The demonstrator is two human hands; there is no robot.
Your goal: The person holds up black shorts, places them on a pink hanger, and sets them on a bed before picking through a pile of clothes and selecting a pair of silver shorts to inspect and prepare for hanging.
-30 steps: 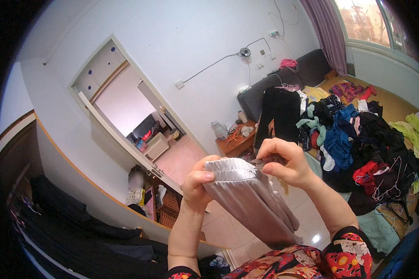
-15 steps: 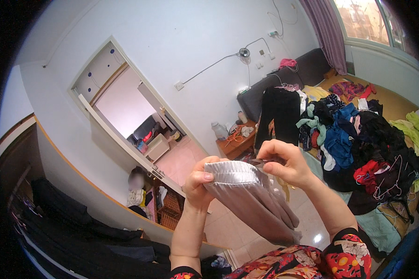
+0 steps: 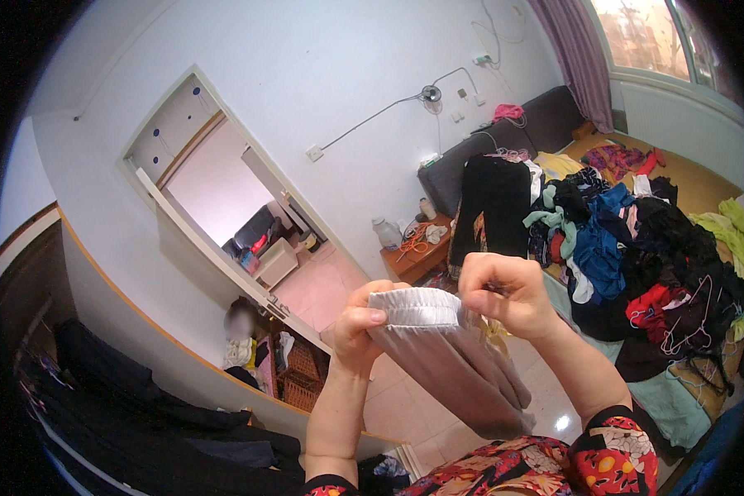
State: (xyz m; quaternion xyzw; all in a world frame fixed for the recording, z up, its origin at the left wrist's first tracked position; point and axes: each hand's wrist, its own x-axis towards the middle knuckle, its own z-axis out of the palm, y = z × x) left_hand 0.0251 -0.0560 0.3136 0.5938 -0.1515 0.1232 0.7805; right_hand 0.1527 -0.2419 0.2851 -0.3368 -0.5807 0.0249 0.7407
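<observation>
A silky grey garment (image 3: 463,364) with a gathered elastic waistband (image 3: 422,311) hangs in front of me, its lower part falling toward my chest. Whether it is trousers or a skirt I cannot tell. My left hand (image 3: 357,326) grips the waistband's left end, thumb on the near side and fingers behind. At the other end, my right hand (image 3: 508,293) pinches the waistband edge between thumb and curled fingers. Between the two hands the band is held up and fairly flat.
A bed at right bears a large heap of clothes (image 3: 612,248) and loose hangers (image 3: 690,326). Dark clothes (image 3: 124,388) hang in an open wardrobe at lower left. A bedside table (image 3: 413,256), wicker drawers (image 3: 300,376) and an open door (image 3: 215,240) stand ahead. A partly blurred figure (image 3: 240,351) is near the door.
My right hand's fingers have curled in and closed on the right end of the waistband. My left hand keeps its grip, shifting slightly right with the garment.
</observation>
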